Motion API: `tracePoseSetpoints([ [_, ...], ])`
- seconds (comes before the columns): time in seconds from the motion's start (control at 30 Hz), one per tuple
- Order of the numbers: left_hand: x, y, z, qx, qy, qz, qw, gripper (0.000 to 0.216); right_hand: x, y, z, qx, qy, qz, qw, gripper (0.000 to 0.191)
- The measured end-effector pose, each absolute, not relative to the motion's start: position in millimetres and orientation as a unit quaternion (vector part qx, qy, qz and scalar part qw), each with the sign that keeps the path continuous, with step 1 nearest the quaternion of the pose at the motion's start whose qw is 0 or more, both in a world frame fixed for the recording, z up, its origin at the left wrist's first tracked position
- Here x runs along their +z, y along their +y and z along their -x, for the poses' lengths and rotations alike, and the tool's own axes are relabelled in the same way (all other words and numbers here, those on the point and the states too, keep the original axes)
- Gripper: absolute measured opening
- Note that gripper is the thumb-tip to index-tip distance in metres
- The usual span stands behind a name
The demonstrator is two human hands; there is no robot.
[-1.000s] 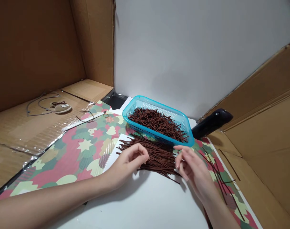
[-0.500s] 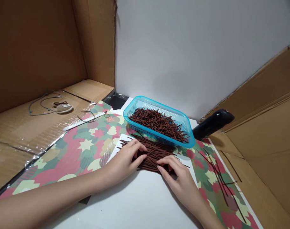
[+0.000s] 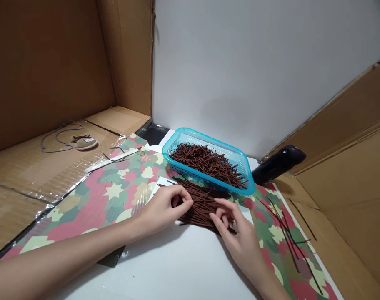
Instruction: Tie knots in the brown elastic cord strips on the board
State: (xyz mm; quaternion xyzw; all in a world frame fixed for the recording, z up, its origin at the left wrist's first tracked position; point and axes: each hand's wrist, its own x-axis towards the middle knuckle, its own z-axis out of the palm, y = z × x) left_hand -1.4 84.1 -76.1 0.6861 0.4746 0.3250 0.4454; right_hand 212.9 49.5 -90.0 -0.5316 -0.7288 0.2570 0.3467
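Cardboard (image 3: 49, 71) lines the left side, and a round padded thing (image 3: 85, 143) with a little bow (image 3: 81, 137) sits on it. Its tag (image 3: 90, 140) is too small to read. Bright patterned paper (image 3: 115, 196) lies under my left arm (image 3: 68, 246). My left hand (image 3: 165, 206) reaches in with curled fingers and rests on the left end of a flat pile of thin dark brown sticks (image 3: 202, 206). My right hand (image 3: 236, 233) is bent at the pile's right end, touching the sticks, but I cannot tell if it pinches any. My hands are close, not pressed together. More sticks (image 3: 208, 162) fill a blue plastic basket (image 3: 208, 139) just behind the pile. A black thing (image 3: 279, 163) lies further right.
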Motion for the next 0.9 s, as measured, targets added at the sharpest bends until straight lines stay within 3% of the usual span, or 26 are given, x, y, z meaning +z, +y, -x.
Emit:
tracePoseSetpoints([
  [0.13,-68,89,4,0.306,0.406,-0.572,0.643,0.020,-86,46,-214,0.245,-0.693,0.552,0.395,0.030],
  [0.37,-62,89,6,0.240,0.288,-0.454,0.808,0.022,-79,48,-218,0.352,-0.678,0.522,0.380,0.026],
  [0.6,-70,87,5,0.239,0.258,-0.398,0.847,0.026,-75,50,-221,0.536,-0.598,0.453,0.387,0.025],
  [0.9,-75,86,6,0.197,0.281,-0.382,0.858,0.023,-71,48,-220,0.622,-0.538,0.421,0.383,0.025],
])
